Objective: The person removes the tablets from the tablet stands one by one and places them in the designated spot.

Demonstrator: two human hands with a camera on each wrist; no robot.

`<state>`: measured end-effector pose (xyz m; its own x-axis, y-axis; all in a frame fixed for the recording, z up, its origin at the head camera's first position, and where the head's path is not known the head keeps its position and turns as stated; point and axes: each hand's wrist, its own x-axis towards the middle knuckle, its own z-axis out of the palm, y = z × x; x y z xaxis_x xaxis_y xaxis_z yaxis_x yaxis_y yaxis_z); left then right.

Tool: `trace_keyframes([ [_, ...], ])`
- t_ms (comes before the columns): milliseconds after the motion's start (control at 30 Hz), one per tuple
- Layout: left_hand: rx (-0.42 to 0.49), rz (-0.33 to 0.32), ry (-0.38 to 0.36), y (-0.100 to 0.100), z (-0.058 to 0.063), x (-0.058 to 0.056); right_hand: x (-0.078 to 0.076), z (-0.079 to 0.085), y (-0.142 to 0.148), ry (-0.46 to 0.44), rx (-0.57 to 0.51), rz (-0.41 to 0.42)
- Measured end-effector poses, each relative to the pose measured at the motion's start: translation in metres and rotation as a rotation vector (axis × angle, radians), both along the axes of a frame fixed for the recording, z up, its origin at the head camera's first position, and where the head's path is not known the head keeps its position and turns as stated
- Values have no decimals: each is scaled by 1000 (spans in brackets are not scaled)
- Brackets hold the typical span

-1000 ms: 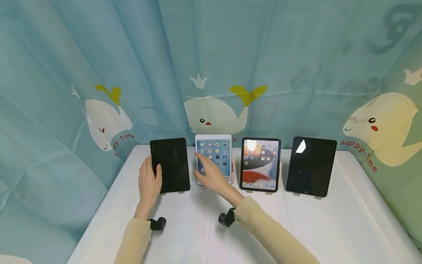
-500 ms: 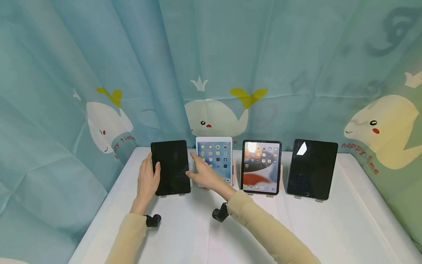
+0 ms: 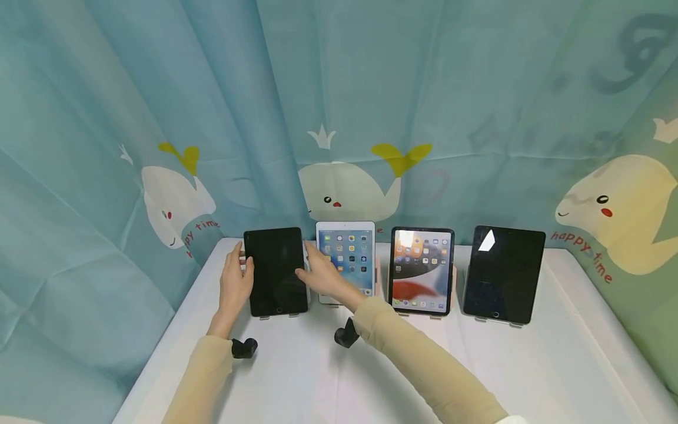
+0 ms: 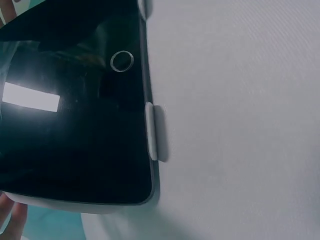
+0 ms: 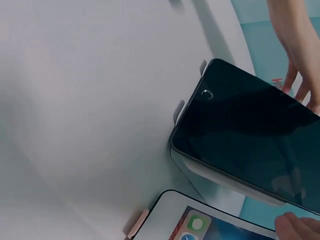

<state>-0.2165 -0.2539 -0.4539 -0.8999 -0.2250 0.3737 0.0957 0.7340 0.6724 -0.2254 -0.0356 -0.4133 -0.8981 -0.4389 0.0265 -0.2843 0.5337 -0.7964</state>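
A black tablet (image 3: 278, 277) with a dark screen and a round home button leans on a stand, leftmost in a row. My left hand (image 3: 233, 282) is at its left edge, fingers beside the edge and thumb near the front. At the opposite side, my right hand (image 3: 324, 274) has its thumb over the tablet's right edge and its index finger extended upward. It partly covers a white tablet (image 3: 357, 277) with a lit screen of icons. Whether either hand presses on the black tablet is unclear. Fingers (image 4: 15, 220) of my left hand show beside it in the left wrist view.
Farther right stand a black-framed tablet (image 3: 421, 274) with a lit screen and another dark-screened tablet (image 3: 505, 274). All lean on small stands on the white tabletop (image 3: 296, 377). A blue curtain (image 3: 349, 76) with whale prints hangs close behind.
My right hand has moved left to the black tablet's right edge. My left thumb has drawn back from over the screen toward the left edge. The tablets have stayed in place.
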Motion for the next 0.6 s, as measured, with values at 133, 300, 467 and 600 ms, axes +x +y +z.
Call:
trace_keyframes([
  [133, 28, -6, 22, -3, -1, -2, -5, -2, -3, -3, -12, 4],
  [300, 61, -31, 23, -6, 1, -4, -10, -2, -4, -43, -43, 15],
  [467, 107, -36, 5, -10, 5, -8, -16, 2, -7, -18, -83, 43],
  [600, 149, -21, -27, -12, 7, -12, -19, 3, -9, -25, -88, 41],
])
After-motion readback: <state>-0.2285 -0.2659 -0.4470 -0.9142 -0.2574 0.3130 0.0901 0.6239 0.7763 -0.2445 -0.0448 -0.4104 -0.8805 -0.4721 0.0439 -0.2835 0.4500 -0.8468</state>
